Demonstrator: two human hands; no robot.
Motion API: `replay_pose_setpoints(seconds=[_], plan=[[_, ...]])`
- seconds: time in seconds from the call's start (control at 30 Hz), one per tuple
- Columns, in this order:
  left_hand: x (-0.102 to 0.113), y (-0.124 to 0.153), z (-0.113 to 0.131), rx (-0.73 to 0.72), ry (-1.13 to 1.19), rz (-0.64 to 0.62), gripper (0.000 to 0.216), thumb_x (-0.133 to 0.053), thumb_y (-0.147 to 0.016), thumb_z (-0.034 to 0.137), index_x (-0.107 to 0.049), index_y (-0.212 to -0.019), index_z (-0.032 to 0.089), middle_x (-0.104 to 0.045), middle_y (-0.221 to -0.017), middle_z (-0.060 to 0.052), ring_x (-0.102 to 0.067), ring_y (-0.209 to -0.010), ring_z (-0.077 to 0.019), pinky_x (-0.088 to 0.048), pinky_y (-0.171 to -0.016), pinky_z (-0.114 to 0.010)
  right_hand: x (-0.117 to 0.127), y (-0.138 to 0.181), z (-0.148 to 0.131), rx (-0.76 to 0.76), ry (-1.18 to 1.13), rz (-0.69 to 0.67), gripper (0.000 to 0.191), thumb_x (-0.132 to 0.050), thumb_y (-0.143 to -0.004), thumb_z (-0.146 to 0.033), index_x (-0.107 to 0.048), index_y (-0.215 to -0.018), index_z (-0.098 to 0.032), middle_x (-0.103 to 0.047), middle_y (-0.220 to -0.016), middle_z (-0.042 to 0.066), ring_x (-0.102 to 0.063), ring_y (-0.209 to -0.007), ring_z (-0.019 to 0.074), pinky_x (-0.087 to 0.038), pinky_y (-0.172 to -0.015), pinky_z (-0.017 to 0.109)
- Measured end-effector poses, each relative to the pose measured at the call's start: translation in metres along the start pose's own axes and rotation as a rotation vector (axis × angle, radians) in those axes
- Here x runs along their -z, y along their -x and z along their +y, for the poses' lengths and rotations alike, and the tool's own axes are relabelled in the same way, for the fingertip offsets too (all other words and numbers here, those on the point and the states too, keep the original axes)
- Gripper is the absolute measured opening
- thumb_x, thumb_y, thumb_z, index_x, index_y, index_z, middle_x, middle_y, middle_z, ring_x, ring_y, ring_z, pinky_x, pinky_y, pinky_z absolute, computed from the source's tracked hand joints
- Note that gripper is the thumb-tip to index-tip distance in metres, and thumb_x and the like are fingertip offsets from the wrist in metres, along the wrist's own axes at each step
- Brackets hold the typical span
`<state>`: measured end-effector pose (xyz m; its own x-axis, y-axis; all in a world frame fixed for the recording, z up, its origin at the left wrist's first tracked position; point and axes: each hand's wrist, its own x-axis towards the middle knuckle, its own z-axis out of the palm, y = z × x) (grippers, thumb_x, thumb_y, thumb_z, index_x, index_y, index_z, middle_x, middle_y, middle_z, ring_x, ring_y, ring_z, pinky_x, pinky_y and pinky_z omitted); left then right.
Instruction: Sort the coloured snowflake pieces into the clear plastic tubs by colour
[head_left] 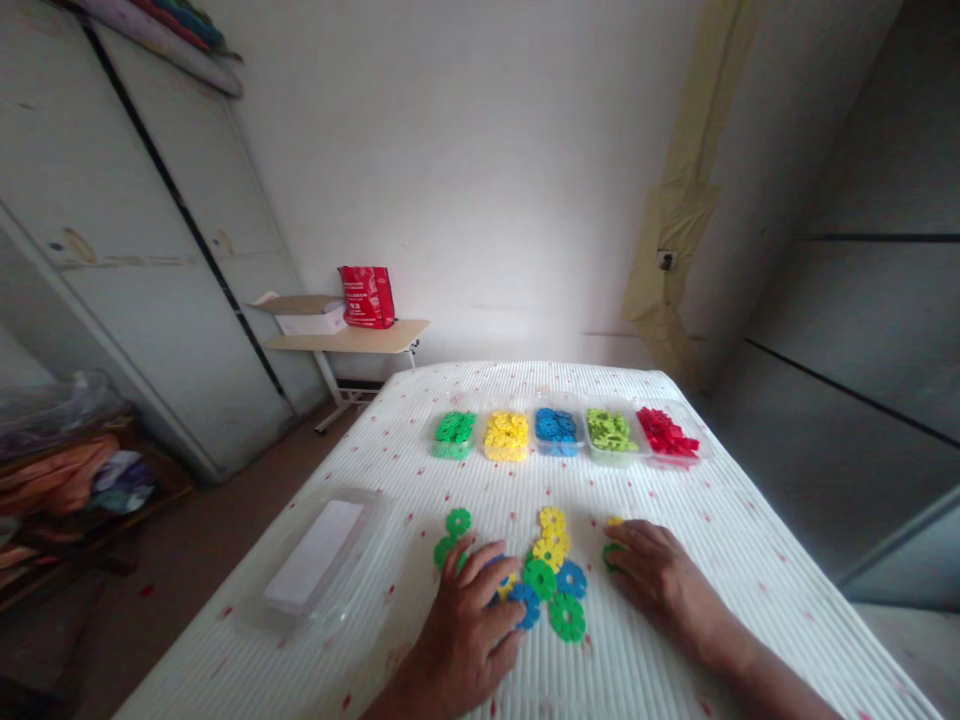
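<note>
My left hand rests on the table with its fingers apart, palm down over several notched plastic discs. From under its fingers show green discs on the left and blue discs on the right. Beside that hand lies a group with yellow discs, a green disc and another blue disc. To the right, my right hand lies palm down with fingers stretched out. A green disc and a bit of yellow peek out at its fingertips; the rest is hidden.
Clear boxes stand in a row at the back: green, yellow, blue, lime and red pieces. A clear plastic lid or tray with white paper lies left. Beyond is a side table with a red bag.
</note>
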<state>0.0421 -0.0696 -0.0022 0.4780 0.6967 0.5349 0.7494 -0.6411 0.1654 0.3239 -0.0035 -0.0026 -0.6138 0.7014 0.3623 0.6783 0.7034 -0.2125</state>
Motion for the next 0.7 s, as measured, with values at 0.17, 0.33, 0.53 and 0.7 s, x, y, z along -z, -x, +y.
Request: replay_pose_setpoints(seconds=[0.17,0.33,0.53,0.7], plan=[[0.003,0.009,-0.023,0.177,0.051,0.183,0.017,-0.052,-0.080,0.018,-0.067,-0.086,0.024,-0.066,-0.101,-0.004,-0.053,-0.106,-0.0210,-0.040,-0.095,-0.042,-0.007,-0.012,-0.023,-0.009,-0.067,-0.031,0.021,-0.045,-0.089,-0.027,-0.065,-0.094,-0.021,-0.067,-0.090,0.007,-0.059,-0.086,0.0195,-0.046,-0.079,0.035],[-0.001,0.021,-0.055,0.549,0.177,0.493,0.016,-0.052,-0.082,0.028,-0.066,-0.078,0.020,-0.066,-0.087,-0.005,-0.061,-0.089,-0.0186,-0.049,-0.083,-0.034,-0.028,-0.019,-0.035,-0.151,-0.069,-0.101,0.011,-0.058,-0.079,-0.026,-0.063,-0.088,-0.021,-0.062,-0.084,0.004,-0.059,-0.081,0.0185,-0.045,-0.074,0.029],[-0.006,0.025,-0.062,0.726,0.325,0.554,0.022,-0.055,-0.080,0.037,-0.066,-0.077,0.019,-0.067,-0.084,-0.006,-0.062,-0.086,-0.0188,-0.049,-0.084,-0.033,-0.018,-0.024,-0.032,-0.348,-0.226,-0.150,0.005,-0.052,-0.077,-0.021,-0.054,-0.073,-0.018,-0.058,-0.070,0.000,-0.052,-0.062,0.0125,-0.038,-0.057,0.023],[-0.003,0.021,-0.058,0.741,0.346,0.564,0.024,-0.055,-0.078,0.039,-0.067,-0.076,0.018,-0.067,-0.082,-0.006,-0.062,-0.084,-0.0193,-0.050,-0.081,-0.033,0.000,-0.035,-0.048,-0.283,-0.564,-0.150,0.007,-0.052,-0.078,-0.023,-0.055,-0.083,-0.018,-0.056,-0.067,-0.002,-0.048,-0.059,0.0104,-0.035,-0.053,0.020]])
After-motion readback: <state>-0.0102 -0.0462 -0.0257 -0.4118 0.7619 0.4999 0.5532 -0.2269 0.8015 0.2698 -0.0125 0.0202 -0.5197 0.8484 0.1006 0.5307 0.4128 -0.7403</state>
